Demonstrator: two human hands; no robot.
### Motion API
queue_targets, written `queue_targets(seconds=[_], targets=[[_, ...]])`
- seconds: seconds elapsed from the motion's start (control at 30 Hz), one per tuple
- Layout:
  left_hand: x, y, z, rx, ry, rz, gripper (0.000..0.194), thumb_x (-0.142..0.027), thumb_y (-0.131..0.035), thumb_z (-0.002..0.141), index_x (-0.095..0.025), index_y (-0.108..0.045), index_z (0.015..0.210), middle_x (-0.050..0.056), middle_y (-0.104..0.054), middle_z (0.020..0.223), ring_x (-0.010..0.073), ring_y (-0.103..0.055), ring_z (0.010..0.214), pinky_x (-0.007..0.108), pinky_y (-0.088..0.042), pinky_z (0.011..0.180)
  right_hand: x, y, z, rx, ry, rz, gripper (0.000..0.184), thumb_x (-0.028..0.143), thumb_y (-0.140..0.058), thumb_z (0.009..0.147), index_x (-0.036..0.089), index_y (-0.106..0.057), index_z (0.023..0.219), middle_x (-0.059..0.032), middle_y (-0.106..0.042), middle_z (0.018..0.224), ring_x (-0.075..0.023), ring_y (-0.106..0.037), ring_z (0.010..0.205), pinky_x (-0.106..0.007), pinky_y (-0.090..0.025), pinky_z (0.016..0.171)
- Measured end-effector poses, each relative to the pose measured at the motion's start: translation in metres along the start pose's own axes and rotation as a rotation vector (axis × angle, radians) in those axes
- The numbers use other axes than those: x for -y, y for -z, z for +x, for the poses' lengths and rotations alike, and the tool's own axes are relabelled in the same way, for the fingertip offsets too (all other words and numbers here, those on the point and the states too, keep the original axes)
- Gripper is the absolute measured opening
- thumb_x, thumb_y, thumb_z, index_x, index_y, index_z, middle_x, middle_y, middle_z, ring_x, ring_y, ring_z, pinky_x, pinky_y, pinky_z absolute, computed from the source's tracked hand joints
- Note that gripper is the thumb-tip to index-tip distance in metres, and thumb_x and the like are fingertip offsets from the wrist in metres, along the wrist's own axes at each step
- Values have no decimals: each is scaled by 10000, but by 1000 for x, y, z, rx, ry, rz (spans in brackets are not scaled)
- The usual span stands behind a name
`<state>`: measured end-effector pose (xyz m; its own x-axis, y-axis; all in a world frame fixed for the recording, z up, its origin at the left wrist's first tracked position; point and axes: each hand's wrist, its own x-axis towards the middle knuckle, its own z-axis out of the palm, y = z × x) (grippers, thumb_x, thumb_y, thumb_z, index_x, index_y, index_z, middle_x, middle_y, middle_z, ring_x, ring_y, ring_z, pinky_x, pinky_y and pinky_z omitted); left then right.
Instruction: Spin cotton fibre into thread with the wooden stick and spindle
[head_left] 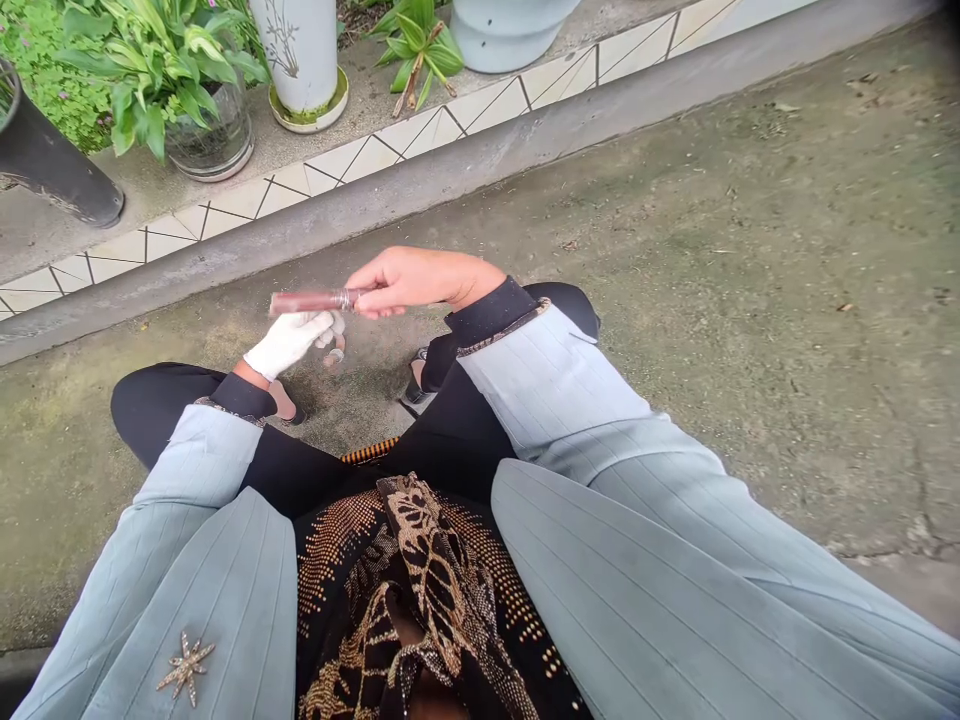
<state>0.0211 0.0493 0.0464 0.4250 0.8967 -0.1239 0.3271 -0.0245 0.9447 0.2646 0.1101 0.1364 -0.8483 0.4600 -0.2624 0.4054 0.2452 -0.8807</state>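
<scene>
Two hands; bare right hand (424,283) pinching maroon tube (311,302); white-gloved left hand (289,345) just below, grip unclear

We can read no words, numbers, brands or signs anywhere in this view. The slim brown tube (311,302) in the right grip (420,285) has a shiny metal band, but any marks on it are too small and blurred to make out. Beyond the tube, the white planter (296,55) bears only a painted plant sprig, without lettering.
</scene>
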Motion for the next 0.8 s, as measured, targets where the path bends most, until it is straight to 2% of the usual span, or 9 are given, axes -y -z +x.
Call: queue_targets(seconds=[0.13, 0.2, 0.27, 0.4, 0.47, 0.57, 0.63, 0.7, 0.8], targets=[[-5, -11, -3, 152, 69, -33, 530, -680, -650, 950, -157, -706, 889, 17, -611, 674, 106, -466, 549, 247, -370, 550, -14, 11, 2, -601, -37, 122, 271, 387, -546, 1093, 195, -644, 930, 7, -594, 690, -118, -471, 580, -248, -398, 564], [-13, -11, -6, 235, 30, 37, 500, -639, -636, 972, -154, -732, 902, 41, -687, 763, 112, -518, 588, 253, -407, 586, -22, 15, 5, -702, -157, -25, 279, 402, -539, 1098, 195, -651, 947, -22, -617, 716, -151, -528, 637, -269, -427, 601], [-21, -8, -9, 283, -32, 104, 455, -584, -619, 991, -155, -752, 918, 67, -753, 872, 144, -611, 704, 270, -477, 686, -27, 18, 7, -699, -262, -255, 278, 392, -546, 1097, 173, -688, 1000, -65, -668, 781, -193, -606, 749, -293, -461, 686], [-33, 4, -13, 386, -56, 126, 425, -544, -634, 977, -151, -769, 888, 64, -769, 846, 148, -617, 700, 279, -490, 710, -27, 12, 11, -516, -400, -617, 357, 335, -502, 1111, 108, -737, 1254, -163, -763, 1081, -281, -693, 1008, -343, -468, 836], [-36, 8, -16, 346, -43, 69, 434, -559, -660, 957, -148, -773, 879, 67, -765, 824, 133, -581, 650, 272, -466, 658, -24, 3, 16, -282, -452, -721, 364, 302, -522, 1096, 103, -755, 1293, -178, -767, 1160, -284, -699, 1025, -347, -450, 830], [-39, 14, -19, 100, -35, -18, 448, -587, -715, 909, -149, -744, 819, 60, -730, 759, 107, -497, 573, 256, -400, 572, -19, -16, 26, 260, -466, -682, 253, 259, -616, 1048, 117, -803, 1141, -91, -746, 915, -187, -630, 777, -320, -410, 728], [-38, 18, -17, -99, -41, -56, 451, -598, -735, 875, -159, -706, 772, 47, -695, 713, 92, -439, 531, 247, -353, 526, -14, -26, 29, 515, -399, -476, 214, 248, -616, 1052, 123, -788, 1078, -3, -645, 731, -128, -527, 632, -295, -394, 672], [-35, 22, -13, -262, -35, -60, 428, -585, -731, 857, -173, -674, 756, 35, -672, 695, 87, -400, 511, 240, -323, 502, -7, -29, 27, 597, -285, -294, 194, 237, -610, 1051, 130, -763, 997, 39, -576, 656, -103, -490, 592, -275, -385, 652], [-25, 26, -6, -385, 0, 13, 377, -540, -693, 873, -189, -633, 750, 25, -647, 693, 94, -402, 524, 239, -328, 509, 1, -19, 15, 522, -105, -102, 140, 215, -628, 1015, 149, -729, 944, 50, -588, 676, -83, -490, 589, -251, -380, 638]])
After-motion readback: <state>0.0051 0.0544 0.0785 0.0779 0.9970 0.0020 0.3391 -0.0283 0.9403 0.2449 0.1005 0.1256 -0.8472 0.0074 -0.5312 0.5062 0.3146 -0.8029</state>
